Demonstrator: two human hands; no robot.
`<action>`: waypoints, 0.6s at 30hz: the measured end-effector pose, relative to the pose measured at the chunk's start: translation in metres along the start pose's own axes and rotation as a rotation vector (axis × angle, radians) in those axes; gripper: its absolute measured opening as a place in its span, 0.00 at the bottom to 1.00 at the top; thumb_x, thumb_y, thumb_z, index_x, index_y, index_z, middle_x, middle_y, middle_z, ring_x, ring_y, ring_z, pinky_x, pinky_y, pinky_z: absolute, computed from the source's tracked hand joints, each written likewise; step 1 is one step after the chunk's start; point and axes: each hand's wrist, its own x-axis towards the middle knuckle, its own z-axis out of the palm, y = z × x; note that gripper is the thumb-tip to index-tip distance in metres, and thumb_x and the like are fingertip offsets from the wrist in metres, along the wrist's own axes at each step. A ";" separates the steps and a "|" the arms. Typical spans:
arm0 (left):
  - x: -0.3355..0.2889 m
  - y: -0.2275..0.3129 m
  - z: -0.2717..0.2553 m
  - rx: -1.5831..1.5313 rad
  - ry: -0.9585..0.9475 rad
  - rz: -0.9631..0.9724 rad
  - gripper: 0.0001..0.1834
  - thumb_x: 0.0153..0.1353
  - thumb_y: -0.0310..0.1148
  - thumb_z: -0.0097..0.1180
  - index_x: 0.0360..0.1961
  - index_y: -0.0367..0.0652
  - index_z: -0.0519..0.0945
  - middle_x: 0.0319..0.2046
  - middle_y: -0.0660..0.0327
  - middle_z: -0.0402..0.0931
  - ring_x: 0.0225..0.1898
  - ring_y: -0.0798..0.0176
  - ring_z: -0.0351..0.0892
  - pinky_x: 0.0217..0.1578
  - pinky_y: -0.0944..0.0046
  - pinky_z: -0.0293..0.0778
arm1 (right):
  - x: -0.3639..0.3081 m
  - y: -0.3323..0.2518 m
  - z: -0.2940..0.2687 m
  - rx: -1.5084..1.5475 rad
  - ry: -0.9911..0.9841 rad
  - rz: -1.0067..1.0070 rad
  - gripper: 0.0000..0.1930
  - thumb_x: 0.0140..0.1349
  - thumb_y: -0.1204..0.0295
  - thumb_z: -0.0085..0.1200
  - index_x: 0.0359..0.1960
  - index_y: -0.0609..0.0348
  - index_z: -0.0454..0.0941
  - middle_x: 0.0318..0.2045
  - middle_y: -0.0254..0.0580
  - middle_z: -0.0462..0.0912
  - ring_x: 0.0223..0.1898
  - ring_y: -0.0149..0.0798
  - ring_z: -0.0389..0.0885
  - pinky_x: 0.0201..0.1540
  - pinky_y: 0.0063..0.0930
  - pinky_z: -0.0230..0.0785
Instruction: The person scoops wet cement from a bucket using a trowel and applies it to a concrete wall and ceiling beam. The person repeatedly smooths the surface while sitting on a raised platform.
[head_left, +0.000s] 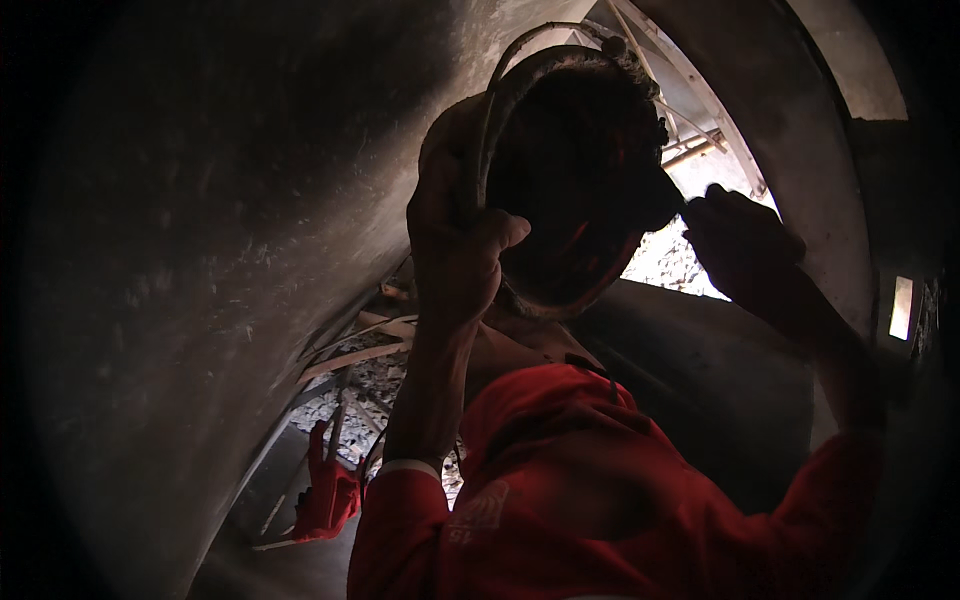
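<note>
a dark round bucket (575, 185), its mouth facing the camera, is up in front of the person's chest, a thin handle (505, 60) arching past its rim. the left hand (455, 240) has its grip closed on the bucket's left side, thumb over the edge. the right hand (738, 238) is curled at the other side; it's too dark to tell what its grip holds. around them are a red shirt (570, 480), wooden sticks (355, 360) and a grey wall (200, 280).
</note>
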 end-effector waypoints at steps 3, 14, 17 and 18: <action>-0.004 -0.003 -0.001 -0.064 -0.013 -0.025 0.46 0.31 0.14 0.53 0.62 0.35 0.74 0.65 0.56 0.69 0.70 0.56 0.65 0.73 0.56 0.58 | 0.016 -0.018 0.039 -0.061 0.032 0.111 0.14 0.61 0.71 0.60 0.47 0.61 0.79 0.39 0.45 0.78 0.40 0.44 0.79 0.41 0.41 0.75; 0.000 -0.012 0.006 -0.038 0.033 -0.002 0.19 0.36 0.18 0.60 0.35 0.39 0.76 0.67 0.49 0.71 0.72 0.55 0.63 0.75 0.53 0.53 | 0.041 -0.076 -0.038 0.301 -0.212 0.063 0.14 0.69 0.69 0.53 0.52 0.62 0.80 0.49 0.53 0.81 0.46 0.50 0.85 0.50 0.45 0.80; 0.002 -0.008 0.009 -0.011 0.046 0.050 0.21 0.37 0.19 0.60 0.38 0.38 0.77 0.66 0.50 0.72 0.69 0.57 0.68 0.72 0.54 0.60 | 0.018 -0.052 0.006 0.611 0.027 0.002 0.13 0.67 0.68 0.57 0.49 0.62 0.81 0.42 0.53 0.85 0.44 0.48 0.85 0.47 0.43 0.79; 0.003 -0.007 0.010 -0.073 0.044 0.041 0.21 0.37 0.19 0.60 0.39 0.37 0.78 0.66 0.51 0.72 0.68 0.57 0.69 0.70 0.55 0.63 | 0.013 -0.045 0.026 0.692 0.059 0.044 0.13 0.66 0.68 0.58 0.48 0.62 0.81 0.41 0.51 0.85 0.43 0.47 0.85 0.46 0.42 0.78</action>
